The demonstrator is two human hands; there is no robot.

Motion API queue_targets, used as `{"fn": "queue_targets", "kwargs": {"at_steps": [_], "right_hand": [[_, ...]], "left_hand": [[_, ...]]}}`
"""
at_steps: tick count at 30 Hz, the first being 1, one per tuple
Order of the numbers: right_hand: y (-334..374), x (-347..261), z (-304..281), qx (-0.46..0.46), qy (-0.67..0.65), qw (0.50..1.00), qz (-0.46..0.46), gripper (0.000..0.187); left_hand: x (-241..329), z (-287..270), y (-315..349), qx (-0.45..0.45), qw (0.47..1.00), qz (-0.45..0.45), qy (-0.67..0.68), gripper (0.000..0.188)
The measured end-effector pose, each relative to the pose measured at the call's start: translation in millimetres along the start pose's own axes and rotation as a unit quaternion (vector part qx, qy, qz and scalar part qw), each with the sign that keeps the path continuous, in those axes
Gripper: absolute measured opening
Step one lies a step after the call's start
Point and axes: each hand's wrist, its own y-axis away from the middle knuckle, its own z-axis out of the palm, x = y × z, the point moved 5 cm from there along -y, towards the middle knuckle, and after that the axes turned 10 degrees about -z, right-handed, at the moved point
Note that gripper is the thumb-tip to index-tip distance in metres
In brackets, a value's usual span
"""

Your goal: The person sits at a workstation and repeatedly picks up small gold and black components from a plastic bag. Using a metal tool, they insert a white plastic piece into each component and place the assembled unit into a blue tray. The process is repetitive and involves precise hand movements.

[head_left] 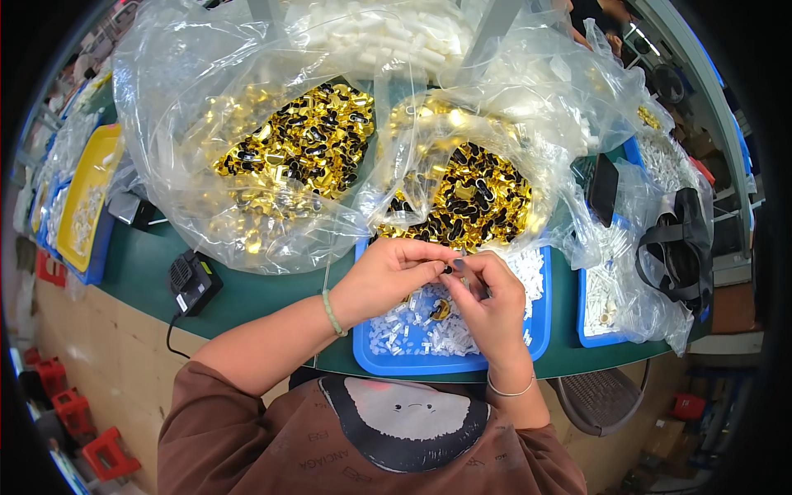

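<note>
My left hand [386, 275] and my right hand [492, 289] meet over a blue tray [452, 364], fingertips pinched together. Between them is a small dark piece, mostly covered by the fingers; its kind cannot be made out. Small white plastic pieces [412, 327] fill the tray below. One gold-and-black part [440, 309] lies on top of them, under my hands. Just beyond the tray, a clear plastic bag [396, 140] spills shiny gold-and-black parts [474, 198] close to my fingers.
A larger clear bag [177, 157] of gold-and-black parts [318, 140] stands at left. White pieces [384, 37] are heaped behind. A black device [195, 282] with a cord sits left on the green table [148, 264]. At right are another blue tray [605, 339] and a black bag [681, 252].
</note>
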Motion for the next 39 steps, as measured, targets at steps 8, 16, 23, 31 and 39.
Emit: {"fn": "queue_targets", "kwargs": {"at_steps": [8,16,23,31,39], "right_hand": [[0.2,-0.5,1.7,-0.004,0.013,1.0,-0.002,0.02],[-0.6,-1.6,0.9,-0.007,0.018,1.0,-0.002,0.021],[-0.4,-2.8,1.7,-0.002,0.003,1.0,-0.011,0.022],[-1.4,-8.3,3.0,-0.029,-0.013,0.999,-0.043,0.022],[1.2,-4.3,1.0,-0.017,-0.006,1.0,-0.015,0.024]], "left_hand": [[-2.4,0.0,-1.7,0.005,0.999,0.018,-0.026,0.031],[-5.6,-1.0,-1.8,-0.004,0.999,-0.007,0.032,0.032],[-2.4,-1.9,1.1,0.02,0.999,-0.029,0.011,0.031],[7.4,0.5,6.1,0.015,0.999,-0.03,0.006,0.024],[7.4,0.5,6.7,0.006,0.999,-0.006,0.054,0.021]]}}
